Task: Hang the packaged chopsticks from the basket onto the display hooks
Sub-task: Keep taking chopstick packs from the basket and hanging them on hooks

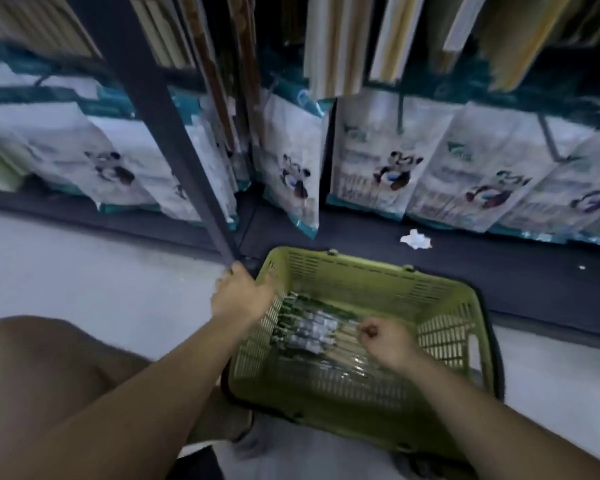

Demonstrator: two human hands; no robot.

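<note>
Here, to the left of the green basket (361, 271), we see a bare knee (39, 368) above the pale floor (84, 265). At the far left corner of the basket lies the left hand (241, 297), its fingers bent over the rim, just beside the foot of a dark post (174, 133); we cannot tell if it really grips the rim or only rests on it. Inside the basket, on its bottom toward the left side, lie the packaged chopsticks (305, 329) in a flat bundle. The right hand (383, 337) is over the middle of the basket, its fingers curled, and it pinches the end of the packs nearest to it. Behind the basket are rows of white bags (392, 161) with a cartoon figure, and above them long pale packs (340, 46) hang down. Behind the basket to the right, a crumpled paper (416, 239) lies on the dark shelf base (499, 271).
</note>
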